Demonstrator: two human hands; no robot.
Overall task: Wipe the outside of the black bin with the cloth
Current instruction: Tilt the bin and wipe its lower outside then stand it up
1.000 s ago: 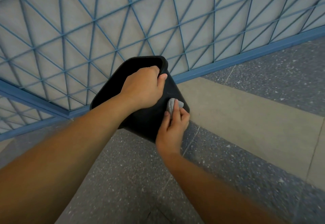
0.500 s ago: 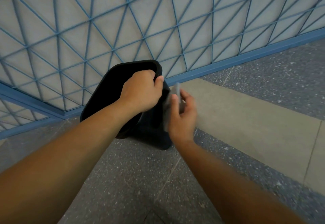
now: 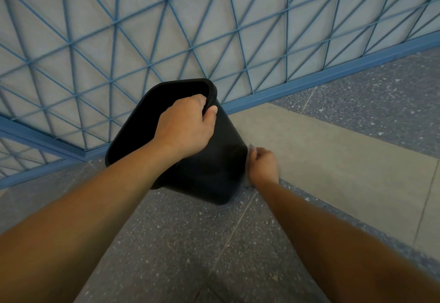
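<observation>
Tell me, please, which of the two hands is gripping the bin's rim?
The left hand: it grips the black bin at the rim, while the right hand sits by its lower side.

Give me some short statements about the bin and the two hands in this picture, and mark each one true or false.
1. The left hand grips the rim of the black bin. True.
2. The black bin stands upright on the floor. False: it is tilted, its opening turned toward the blue lattice fence.
3. The right hand is at the bin's right side. True.
4. The cloth lies on the floor. False: only a pale, blurred bit shows at the right hand.
5. The left hand holds the cloth. False: it holds only the bin.
</observation>
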